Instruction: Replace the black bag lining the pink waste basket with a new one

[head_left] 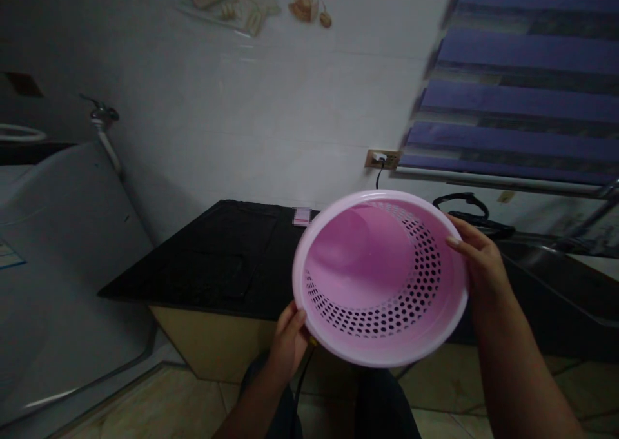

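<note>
A round pink plastic basket (pixel 372 252) with rows of holes around its lower wall is held up in front of me. It is tilted so that I look into it, and nothing lies inside. At its lower left rim, my left hand (pixel 289 342) grips with the thumb on the edge. My right hand (pixel 478 258) clasps the right side, thumb over the rim and fingers behind. The fingers behind the basket are partly hidden. Part of the black counter (pixel 193 258) is covered by the basket.
At the left stands a grey-white appliance (pixel 72 284) beside a wall tap (pixel 102 113). A small pink-and-white packet (pixel 302 216) lies at the counter's back edge. A plug sits in the wall socket (pixel 382 159). To the right are a metal sink (pixel 565 278) and a black bag-like item (pixel 478 223).
</note>
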`<state>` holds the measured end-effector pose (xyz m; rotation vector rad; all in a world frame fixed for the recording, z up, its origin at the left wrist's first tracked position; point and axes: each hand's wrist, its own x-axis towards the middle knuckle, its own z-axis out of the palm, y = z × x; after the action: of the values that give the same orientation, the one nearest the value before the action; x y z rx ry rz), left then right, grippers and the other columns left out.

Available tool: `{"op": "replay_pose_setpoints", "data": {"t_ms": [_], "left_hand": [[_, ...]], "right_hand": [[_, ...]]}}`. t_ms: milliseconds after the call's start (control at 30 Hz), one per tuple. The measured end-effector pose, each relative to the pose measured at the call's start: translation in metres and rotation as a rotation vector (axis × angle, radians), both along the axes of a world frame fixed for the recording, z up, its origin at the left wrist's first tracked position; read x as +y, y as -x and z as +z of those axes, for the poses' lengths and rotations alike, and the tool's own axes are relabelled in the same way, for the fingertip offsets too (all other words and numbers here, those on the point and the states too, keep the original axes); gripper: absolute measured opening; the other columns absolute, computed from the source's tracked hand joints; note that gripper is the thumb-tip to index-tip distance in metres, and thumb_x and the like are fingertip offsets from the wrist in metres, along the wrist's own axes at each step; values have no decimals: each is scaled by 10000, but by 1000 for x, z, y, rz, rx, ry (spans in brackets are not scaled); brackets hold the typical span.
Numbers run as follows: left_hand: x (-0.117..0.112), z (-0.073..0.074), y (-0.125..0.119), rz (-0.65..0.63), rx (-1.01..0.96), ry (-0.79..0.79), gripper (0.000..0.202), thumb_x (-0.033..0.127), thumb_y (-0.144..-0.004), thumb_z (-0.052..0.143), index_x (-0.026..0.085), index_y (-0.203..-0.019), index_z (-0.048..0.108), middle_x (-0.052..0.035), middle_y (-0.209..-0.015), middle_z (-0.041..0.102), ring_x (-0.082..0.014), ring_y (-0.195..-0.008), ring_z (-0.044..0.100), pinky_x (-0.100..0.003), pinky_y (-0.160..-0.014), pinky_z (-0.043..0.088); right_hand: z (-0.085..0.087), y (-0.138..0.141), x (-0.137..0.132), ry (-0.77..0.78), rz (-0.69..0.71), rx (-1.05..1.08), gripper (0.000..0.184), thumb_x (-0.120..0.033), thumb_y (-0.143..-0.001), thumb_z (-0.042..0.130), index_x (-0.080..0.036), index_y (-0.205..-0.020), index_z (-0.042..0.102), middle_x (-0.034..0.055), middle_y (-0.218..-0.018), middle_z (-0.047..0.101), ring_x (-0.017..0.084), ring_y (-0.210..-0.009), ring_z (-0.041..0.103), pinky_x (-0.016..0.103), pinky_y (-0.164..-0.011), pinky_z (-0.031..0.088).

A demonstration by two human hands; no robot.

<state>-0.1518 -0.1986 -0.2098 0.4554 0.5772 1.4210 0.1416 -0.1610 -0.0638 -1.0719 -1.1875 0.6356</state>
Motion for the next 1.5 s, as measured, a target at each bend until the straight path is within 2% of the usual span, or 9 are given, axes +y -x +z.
{"op": "replay_pose_setpoints", "data": {"t_ms": [233,467,633,867,1000,1067,1167,1367,1500], "left_hand": [[-8,8,-14,43,-66,72,488,405,-472,902,167,-853,710,-81,-894,715,-252,-870,658,-404,-875,482],[-14,14,-18,114,-128,15,488,410,-521,898,184,-917,722,-68,-984,722,-203,-931,648,-291,-866,475],[-16,15,-19,128,-140,-66,437,399,-584,873,183,-929,714,-65,-982,723,-201,-959,652,-285,-897,468],[-25,13,-23,136,-117,-103,424,403,-616,852,184,-943,693,-56,-964,715,-215,-1007,637,-297,-910,458],[-27,13,-25,121,-100,-113,422,409,-615,849,188,-934,685,-45,-944,712,-213,-1009,632,-298,-904,457],[-27,13,-26,112,-93,-122,429,413,-605,853,190,-931,686,-38,-934,711,-205,-990,634,-287,-893,459],[-27,13,-27,103,-74,-121,434,427,-592,856,189,-913,690,-31,-909,707,-196,-956,636,-274,-860,466],[-27,10,-33,99,-19,-136,414,441,-612,838,182,-902,695,-25,-890,701,-175,-868,634,-240,-764,470],[-27,10,-36,97,14,-187,389,443,-634,821,168,-882,699,-25,-847,699,-171,-831,633,-238,-764,463]], "right_hand": [[-6,-5,-6,11,-64,11,495,-393,-607,786,-300,-1080,674,8,-1189,631,235,-1124,593,372,-920,526],[-10,-2,-12,-13,-71,-99,527,-459,-672,744,-292,-1161,639,27,-1167,637,227,-1033,629,359,-846,550],[-11,2,-17,-75,-119,-274,519,-498,-751,670,-262,-1209,613,59,-1126,639,213,-1006,623,373,-865,531],[-18,6,-35,-282,-458,-751,545,-491,-770,628,-205,-1233,593,116,-1143,553,248,-1092,527,475,-967,445],[-15,28,-54,-381,-540,-836,352,-398,-822,568,-193,-1101,634,119,-1113,540,229,-1104,510,411,-922,468],[-14,41,-56,-378,-461,-838,246,-353,-840,537,-191,-990,646,100,-1031,559,182,-970,555,346,-826,500],[-20,62,-46,-257,-180,-902,224,-309,-868,479,-161,-931,635,92,-936,585,137,-813,571,284,-724,501],[-55,95,7,103,144,-1222,330,-241,-911,432,-98,-1138,623,148,-1156,604,210,-1060,575,353,-983,434],[-87,99,47,246,272,-1376,382,-186,-892,438,-46,-1203,611,177,-1224,587,233,-1061,588,336,-960,443]]}}
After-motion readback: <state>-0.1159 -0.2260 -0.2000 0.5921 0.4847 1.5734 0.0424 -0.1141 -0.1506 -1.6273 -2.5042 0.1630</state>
